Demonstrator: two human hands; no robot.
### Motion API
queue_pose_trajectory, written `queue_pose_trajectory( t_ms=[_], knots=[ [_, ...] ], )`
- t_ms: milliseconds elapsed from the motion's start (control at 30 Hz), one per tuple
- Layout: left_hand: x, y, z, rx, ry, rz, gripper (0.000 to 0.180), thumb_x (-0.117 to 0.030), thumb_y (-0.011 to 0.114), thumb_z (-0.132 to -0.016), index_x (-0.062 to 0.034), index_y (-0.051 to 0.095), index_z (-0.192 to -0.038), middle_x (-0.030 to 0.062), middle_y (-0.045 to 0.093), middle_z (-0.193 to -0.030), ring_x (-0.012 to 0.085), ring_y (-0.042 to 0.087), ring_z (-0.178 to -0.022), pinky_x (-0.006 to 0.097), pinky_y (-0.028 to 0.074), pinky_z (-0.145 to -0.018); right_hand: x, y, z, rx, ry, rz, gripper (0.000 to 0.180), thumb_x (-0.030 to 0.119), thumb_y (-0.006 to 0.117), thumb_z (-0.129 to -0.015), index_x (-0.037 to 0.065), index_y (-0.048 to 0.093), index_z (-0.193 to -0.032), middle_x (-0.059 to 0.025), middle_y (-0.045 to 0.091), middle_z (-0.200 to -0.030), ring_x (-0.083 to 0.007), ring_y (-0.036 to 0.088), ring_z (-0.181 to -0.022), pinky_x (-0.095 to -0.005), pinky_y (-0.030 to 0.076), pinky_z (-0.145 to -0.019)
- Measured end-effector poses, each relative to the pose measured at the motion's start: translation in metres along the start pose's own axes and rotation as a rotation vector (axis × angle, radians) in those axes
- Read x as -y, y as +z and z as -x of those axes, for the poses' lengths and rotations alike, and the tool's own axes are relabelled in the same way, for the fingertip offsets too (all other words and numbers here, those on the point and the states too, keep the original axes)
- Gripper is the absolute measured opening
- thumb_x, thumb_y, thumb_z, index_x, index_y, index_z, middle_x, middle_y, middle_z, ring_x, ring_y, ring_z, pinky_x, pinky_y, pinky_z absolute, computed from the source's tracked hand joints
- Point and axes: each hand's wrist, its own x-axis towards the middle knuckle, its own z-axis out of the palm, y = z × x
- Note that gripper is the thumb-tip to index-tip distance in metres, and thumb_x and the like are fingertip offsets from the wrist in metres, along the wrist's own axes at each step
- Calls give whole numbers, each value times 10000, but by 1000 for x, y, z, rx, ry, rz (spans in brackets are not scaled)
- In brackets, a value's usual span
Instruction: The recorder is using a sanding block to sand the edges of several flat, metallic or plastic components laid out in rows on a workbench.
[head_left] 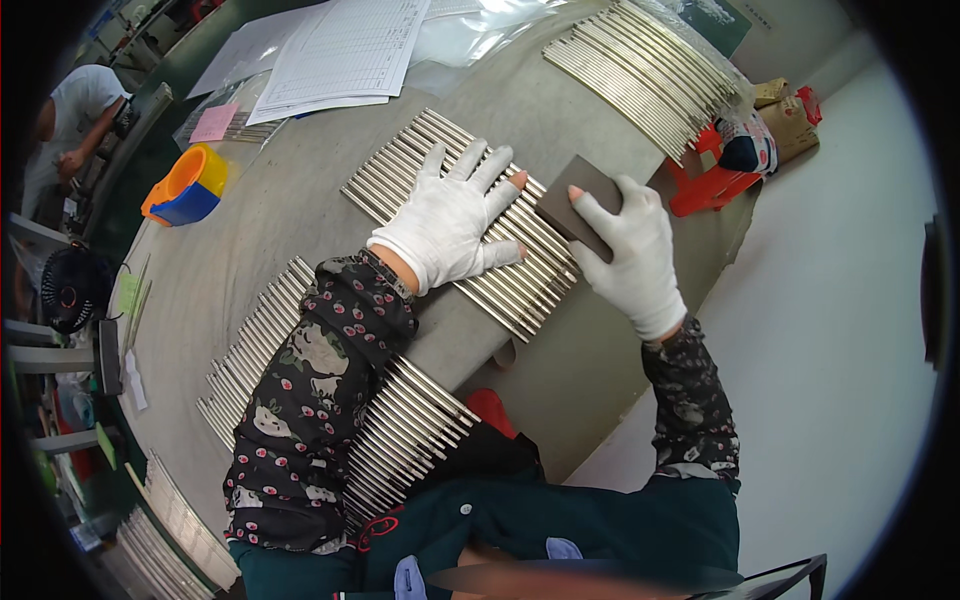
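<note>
Grey surface [290, 190], rods [522, 287] lying side by side.
Left hand [445, 222] spreads over them, their length running upper left to lower right; right hand [634, 252] pinches a block [561, 205] near their right edge, long axis slanting likewise.

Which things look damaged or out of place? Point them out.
White cloth gloves leave bare fingertips showing on the left hand and the right hand, odd because other fingers are covered; whether cut or torn, I cannot tell. Nothing looks spilled.
</note>
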Motion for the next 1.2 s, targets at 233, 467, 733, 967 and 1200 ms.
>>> queue_pose_trajectory(
  t_ms=[233, 467, 733, 967, 1200],
  knots=[
    [0, 0, -1, 38, -6, 15, 827, -686, 433, -869, -82, 394, -1432, 182, 329, -1498, 403, 281, -1394, 587, 197, -1126, -21, -17, 43, 38, 61, -87, 593, 130, 769, -609, 148, 632, -1185, -192, 517, -1216, -367, 517, -1053, -444, 448, -898],
    [3, 2, 6, -22, 1, 27, 816, -681, 426, -875, -79, 400, -1425, 183, 333, -1496, 393, 282, -1396, 587, 194, -1128, -5, -22, 21, -38, 37, -59, 530, 139, 766, -635, 151, 648, -1152, -178, 524, -1186, -356, 519, -1021, -435, 455, -866],
    [2, 2, 5, -13, -24, -6, 816, -672, 446, -866, -82, 403, -1429, 172, 337, -1499, 365, 264, -1413, 571, 186, -1139, 0, 3, -5, 39, 0, 2, 512, 195, 757, -672, 171, 650, -1172, -209, 531, -1128, -362, 535, -1005, -438, 469, -836],
    [0, 1, 0, -17, 19, 12, 841, -706, 411, -866, -91, 390, -1439, 176, 329, -1502, 395, 278, -1400, 584, 194, -1131, 2, 8, -7, -20, 13, -29, 484, 191, 753, -678, 153, 658, -1152, -228, 544, -1124, -376, 541, -997, -439, 476, -840],
    [2, 4, 0, 12, 0, -26, 836, -706, 385, -878, -88, 386, -1441, 179, 324, -1506, 387, 275, -1404, 585, 187, -1132, -23, -43, 69, 39, 138, -78, 546, 117, 778, -604, 130, 667, -1138, -188, 547, -1172, -367, 533, -1005, -433, 469, -883]
  ],
)
